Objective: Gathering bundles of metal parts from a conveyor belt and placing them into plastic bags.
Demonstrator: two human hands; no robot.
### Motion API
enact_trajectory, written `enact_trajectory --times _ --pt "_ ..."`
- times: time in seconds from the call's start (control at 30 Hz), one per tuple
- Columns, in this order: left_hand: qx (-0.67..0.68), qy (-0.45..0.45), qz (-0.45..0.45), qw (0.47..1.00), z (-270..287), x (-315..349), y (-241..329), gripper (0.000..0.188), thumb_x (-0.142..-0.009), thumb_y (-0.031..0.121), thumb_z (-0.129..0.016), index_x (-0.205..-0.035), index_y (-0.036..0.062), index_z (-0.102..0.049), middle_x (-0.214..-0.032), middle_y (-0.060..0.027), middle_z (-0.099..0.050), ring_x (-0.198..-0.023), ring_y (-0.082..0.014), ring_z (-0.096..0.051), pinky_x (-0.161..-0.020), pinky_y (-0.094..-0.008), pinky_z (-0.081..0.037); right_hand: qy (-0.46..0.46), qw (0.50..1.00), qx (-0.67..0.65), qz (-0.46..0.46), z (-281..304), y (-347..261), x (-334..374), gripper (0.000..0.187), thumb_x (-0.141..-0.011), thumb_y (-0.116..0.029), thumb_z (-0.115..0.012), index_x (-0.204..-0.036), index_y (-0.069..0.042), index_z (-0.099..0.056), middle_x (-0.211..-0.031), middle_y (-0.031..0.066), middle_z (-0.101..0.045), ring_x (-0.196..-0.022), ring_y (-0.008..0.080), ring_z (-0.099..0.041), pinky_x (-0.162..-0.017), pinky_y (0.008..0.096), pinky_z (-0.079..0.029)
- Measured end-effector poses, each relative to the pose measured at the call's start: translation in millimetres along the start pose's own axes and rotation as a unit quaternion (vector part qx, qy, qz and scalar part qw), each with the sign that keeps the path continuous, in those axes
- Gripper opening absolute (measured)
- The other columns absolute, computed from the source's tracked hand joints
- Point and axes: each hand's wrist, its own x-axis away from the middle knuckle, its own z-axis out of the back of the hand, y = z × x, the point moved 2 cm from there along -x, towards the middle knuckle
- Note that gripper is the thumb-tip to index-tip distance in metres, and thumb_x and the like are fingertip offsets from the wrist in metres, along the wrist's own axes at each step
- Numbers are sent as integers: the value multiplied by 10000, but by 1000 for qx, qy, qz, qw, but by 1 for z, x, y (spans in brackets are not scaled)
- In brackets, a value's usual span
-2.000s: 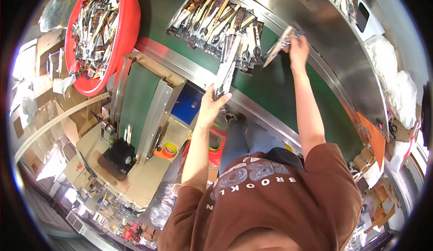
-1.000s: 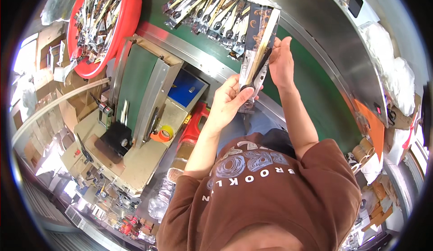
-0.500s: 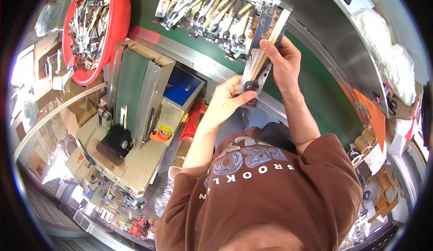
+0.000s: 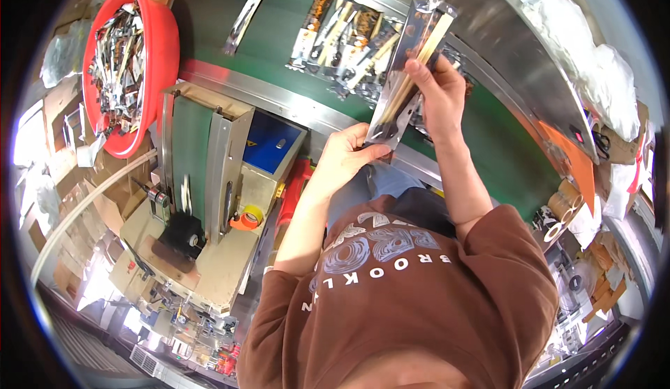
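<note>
Both my hands hold one clear plastic cutlery packet (image 4: 395, 100) at a slant above the green conveyor belt (image 4: 202, 29). Wooden chopsticks, a dark spoon and a dark printed wrapper show through its film. My left hand (image 4: 343, 157) pinches the lower end between thumb and fingers. Higher up, my right hand (image 4: 444, 103) grips the packet's right side, its thumb lying across the front. Behind the held packet, a row of similar cutlery packets (image 4: 342, 36) lies on the belt, partly overlapping. A lone packet (image 4: 248, 17) lies farther left on it.
A red basin (image 4: 162, 54) heaped with packets stands at the left. Nearer are a smaller upright belt unit (image 4: 192, 130), a blue-topped box (image 4: 271, 137) and an orange tape roll (image 4: 249, 216). A steel panel (image 4: 516, 47) borders the belt's far right; tape rolls (image 4: 564, 200) sit at right.
The row of packets on the belt has shifted right, and a lone packet now shows behind it at left. My hands keep their grip on the held packet. The whole view has shifted slightly.
</note>
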Motion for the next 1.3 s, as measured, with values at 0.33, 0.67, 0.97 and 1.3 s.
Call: enact_trajectory --times 0.33,0.67,0.97,1.3 --pt "191 -227 1 955 -13 2 25 535 -800 33 -594 -1283 -17 -370 -1102 -171 -588 -976 -248 -601 -792 -333 -487 74 987 -110 -87 39 10 -24 178 -878 -123 -556 -960 30 -594 -832 57 -618 -707 103 -583 -632 233 -481" --pt "146 -234 30 961 -15 -15 36 575 -791 50 -590 -1309 5 -346 -1148 -198 -561 -993 -260 -592 -834 -329 -465 101 988 -95 -71 50 8 -29 217 -872 -174 -578 -938 33 -593 -794 35 -611 -703 89 -568 -636 219 -457" --pt "-439 353 -148 813 193 -180 -39 668 -742 310 -686 -1198 -86 -400 -1118 -273 -513 -1074 -356 -498 -914 -397 -385 321 601 699 -216 337 58 30 362 -874 -378 -430 -990 -58 -556 -884 203 -631 -851 409 -587 -735 476 -455" --pt "-595 328 -253 688 169 -271 -40 511 -638 62 -547 -1130 -27 -440 -1014 -204 -551 -956 -382 -518 -799 -460 -382 398 673 596 -182 270 172 8 957 -651 -645 -627 -1239 75 -398 -1154 302 -489 -1085 448 -458 -926 503 -362"
